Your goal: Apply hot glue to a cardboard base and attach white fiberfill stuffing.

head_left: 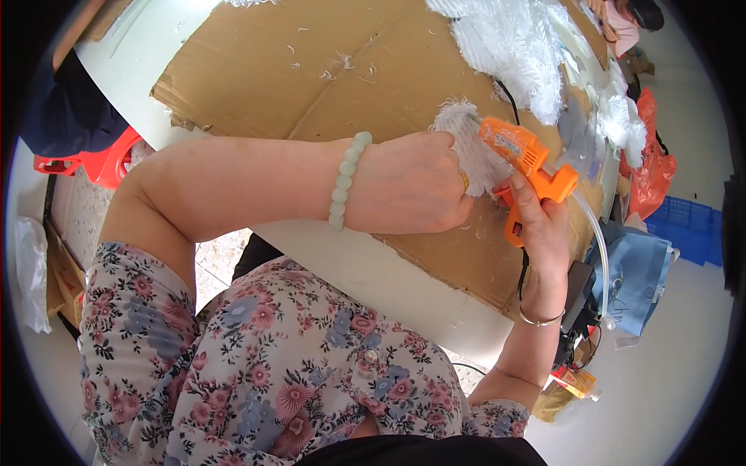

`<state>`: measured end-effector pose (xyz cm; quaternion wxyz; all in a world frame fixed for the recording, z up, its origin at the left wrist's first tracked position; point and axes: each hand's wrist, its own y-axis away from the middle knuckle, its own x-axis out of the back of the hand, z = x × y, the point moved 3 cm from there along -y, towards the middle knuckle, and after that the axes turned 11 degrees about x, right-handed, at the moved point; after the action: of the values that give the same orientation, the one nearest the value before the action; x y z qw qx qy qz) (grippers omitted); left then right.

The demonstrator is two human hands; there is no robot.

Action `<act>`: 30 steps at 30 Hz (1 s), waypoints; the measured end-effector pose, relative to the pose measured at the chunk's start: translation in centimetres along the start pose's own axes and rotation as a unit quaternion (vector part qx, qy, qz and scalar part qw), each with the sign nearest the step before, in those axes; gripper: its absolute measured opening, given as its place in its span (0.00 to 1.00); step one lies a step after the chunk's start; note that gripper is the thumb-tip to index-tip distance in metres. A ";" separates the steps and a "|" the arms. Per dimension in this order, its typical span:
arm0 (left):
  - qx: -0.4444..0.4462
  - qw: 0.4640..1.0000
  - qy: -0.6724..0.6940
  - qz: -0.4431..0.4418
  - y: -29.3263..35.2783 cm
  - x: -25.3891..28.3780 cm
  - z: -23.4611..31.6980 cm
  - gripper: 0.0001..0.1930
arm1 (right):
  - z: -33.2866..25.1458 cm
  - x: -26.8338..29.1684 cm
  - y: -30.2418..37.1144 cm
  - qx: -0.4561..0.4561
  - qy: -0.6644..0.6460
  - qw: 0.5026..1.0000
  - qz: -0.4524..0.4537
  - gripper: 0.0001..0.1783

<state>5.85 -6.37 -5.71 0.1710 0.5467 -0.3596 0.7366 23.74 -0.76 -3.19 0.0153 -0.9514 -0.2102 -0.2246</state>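
Observation:
In my right hand [542,229] is an orange hot glue gun [517,147], gripped by its handle. A long clear glue stick [602,248] sticks out of its back end and hangs down to the right. The nozzle points left, over a white feathery piece [470,140] with a ribbed surface and frayed edges. My left hand [412,182] is closed, its back toward me, with that piece showing just past its curled fingers. The fingertips are hidden, and whether the nozzle touches the piece I cannot tell.
Brown cardboard [256,78] covers the white table [342,268], with white shreds scattered on it. A pile of white feathery pieces [513,54] lies at the far right. A black cord runs by the glue gun. Beyond the right edge are a red bag [651,167] and a blue crate [688,229].

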 end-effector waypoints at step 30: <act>-0.054 0.997 0.035 0.042 -0.3 0.1 0.4 0.09 | -1.0 0.1 -0.4 0.008 0.027 0.999 -0.023 0.15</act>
<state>6.25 -6.48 -5.48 0.1814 0.4952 -0.4149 0.7414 23.23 -0.46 -2.28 0.0235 -0.9398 -0.2333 -0.2486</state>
